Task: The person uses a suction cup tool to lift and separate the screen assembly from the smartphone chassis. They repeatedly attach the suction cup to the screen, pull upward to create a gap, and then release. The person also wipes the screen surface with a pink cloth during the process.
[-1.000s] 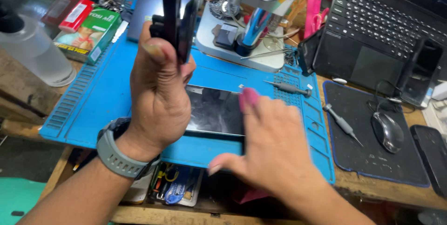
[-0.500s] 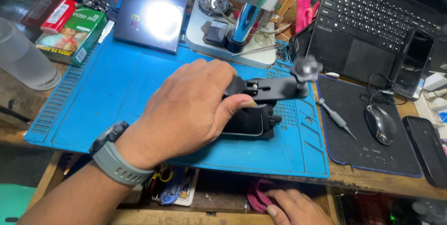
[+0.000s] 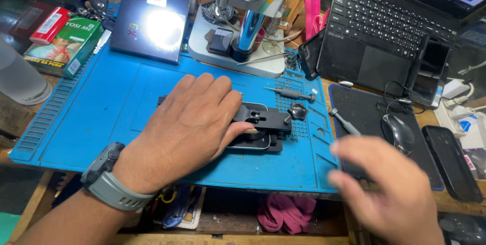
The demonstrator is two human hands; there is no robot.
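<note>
Your left hand (image 3: 190, 123) pressed flat on the black clamp (image 3: 263, 123) at mat (image 3: 101, 118) centre; right hand (image 3: 390, 194) hovered empty, screwdriver (image 3: 291, 93) untouched

Bare blue mat (image 3: 101, 108) left of the clamp (image 3: 263, 123); screwdriver (image 3: 291, 93), microscope base (image 3: 228, 55) crowding behind.

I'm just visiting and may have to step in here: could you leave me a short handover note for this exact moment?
Left hand: flat on the black clamp holder, pressing it onto the blue mat; a phone lies under it.
Right hand: blurred, empty, beside the mouse.
Done: holder with phone laid on the mat.
Left: nothing opened yet; the screwdriver lies untouched nearby.
</note>
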